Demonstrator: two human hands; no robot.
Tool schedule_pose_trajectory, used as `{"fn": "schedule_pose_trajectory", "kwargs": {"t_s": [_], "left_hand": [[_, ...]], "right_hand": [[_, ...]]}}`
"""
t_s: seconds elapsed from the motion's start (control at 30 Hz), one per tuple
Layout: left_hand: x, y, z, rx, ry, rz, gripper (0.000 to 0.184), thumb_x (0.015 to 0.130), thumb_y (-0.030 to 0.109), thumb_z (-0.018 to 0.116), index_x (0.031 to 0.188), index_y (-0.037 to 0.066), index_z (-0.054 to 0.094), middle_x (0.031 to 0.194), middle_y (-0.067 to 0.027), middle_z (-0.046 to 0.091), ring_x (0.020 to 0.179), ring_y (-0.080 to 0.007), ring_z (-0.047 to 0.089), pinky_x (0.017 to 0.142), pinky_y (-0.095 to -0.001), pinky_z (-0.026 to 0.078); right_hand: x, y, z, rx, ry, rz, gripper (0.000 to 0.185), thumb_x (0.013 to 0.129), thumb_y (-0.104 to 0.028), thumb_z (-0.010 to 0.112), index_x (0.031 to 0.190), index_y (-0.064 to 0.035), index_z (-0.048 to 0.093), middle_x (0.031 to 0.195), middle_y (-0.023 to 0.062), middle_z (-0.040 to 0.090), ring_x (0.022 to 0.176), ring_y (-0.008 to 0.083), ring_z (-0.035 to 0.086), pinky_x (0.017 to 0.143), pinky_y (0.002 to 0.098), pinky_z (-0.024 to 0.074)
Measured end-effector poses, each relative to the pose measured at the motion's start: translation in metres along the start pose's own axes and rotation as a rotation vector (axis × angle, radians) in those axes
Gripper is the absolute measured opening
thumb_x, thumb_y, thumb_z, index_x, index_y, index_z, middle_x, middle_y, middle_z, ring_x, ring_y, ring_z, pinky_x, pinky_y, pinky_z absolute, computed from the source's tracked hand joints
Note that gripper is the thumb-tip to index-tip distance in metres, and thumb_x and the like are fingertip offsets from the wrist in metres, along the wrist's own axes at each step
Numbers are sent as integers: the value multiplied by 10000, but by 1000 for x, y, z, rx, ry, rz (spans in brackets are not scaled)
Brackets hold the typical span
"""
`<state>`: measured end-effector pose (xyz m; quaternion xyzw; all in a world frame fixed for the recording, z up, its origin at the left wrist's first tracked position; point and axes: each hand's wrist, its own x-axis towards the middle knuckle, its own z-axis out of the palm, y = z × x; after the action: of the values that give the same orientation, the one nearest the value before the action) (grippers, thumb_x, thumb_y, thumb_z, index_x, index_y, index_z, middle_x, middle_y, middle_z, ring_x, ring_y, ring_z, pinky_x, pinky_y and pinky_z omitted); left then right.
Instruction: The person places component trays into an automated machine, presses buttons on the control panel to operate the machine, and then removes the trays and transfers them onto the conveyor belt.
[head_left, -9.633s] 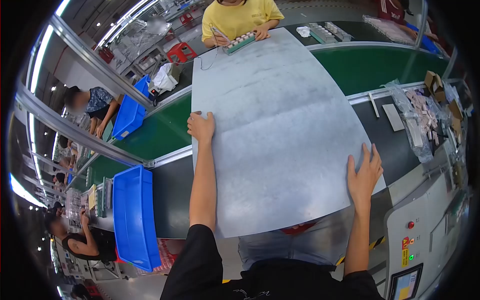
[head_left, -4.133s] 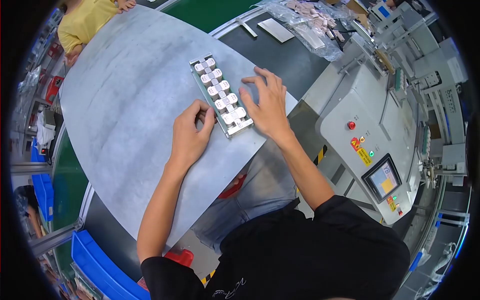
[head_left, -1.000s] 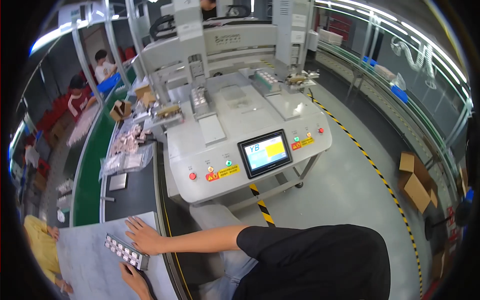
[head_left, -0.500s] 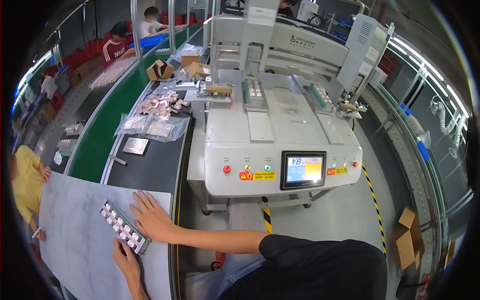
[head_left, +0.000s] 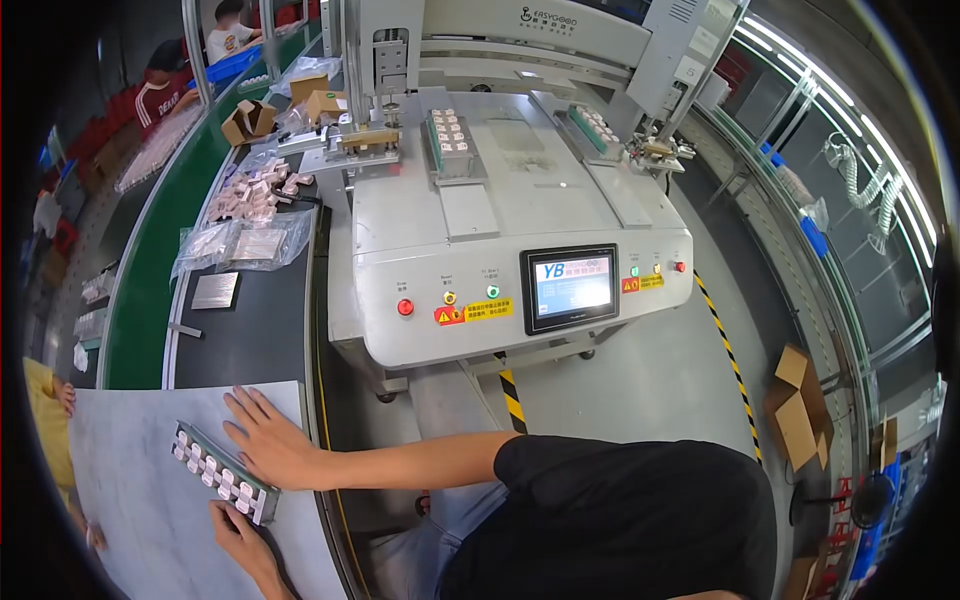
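A long metal fixture (head_left: 228,476) with two rows of small white-pink pieces lies slantwise on the grey tabletop (head_left: 130,430). Spread flat along its right side is my right hand (head_left: 268,440), fingers apart and the heel of the palm close against the fixture. By the fixture's near end is my left hand (head_left: 240,545), its fingers curled, with thumb and forefinger at the corner. What lies inside those curled fingers is hidden, and contact with the fixture cannot be made out for certain.
A machine with a touchscreen (head_left: 571,286) stands ahead, carrying two similar loaded fixtures (head_left: 450,140). Loose pinkish pieces (head_left: 250,195), plastic bags (head_left: 245,243) and a metal plate (head_left: 215,290) lie left of it. A person in yellow (head_left: 48,420) is at the table's left edge.
The view has shifted, so the machine appears higher and further left. Both hands remain beside the fixture in nearly the same pose.
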<state>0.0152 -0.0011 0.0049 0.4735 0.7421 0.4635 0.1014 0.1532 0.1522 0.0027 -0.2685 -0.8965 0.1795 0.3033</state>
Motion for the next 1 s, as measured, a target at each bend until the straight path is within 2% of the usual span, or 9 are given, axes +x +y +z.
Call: {"fn": "schedule_pose_trajectory", "kwargs": {"t_s": [0.43,1.0], "left_hand": [[-1,-4,-1,-22,-13,-10,169,1049,123,432,937,-3,416,825,-60,427,767,-150,378,682,-280,371],[0,-10,-2,-33,-28,-24,164,1046,125,437,944,-2,428,831,-53,433,768,-146,387,685,-273,368]], "right_hand": [[-2,0,1,13,25,4,527,936,-295,593,1327,54,541,1517,316,371,1468,462,260,1234,529,148],[-1,0,2,-5,26,2,538,933,-314,596,1326,50,546,1516,314,374,1470,461,259,1232,533,150]]}}
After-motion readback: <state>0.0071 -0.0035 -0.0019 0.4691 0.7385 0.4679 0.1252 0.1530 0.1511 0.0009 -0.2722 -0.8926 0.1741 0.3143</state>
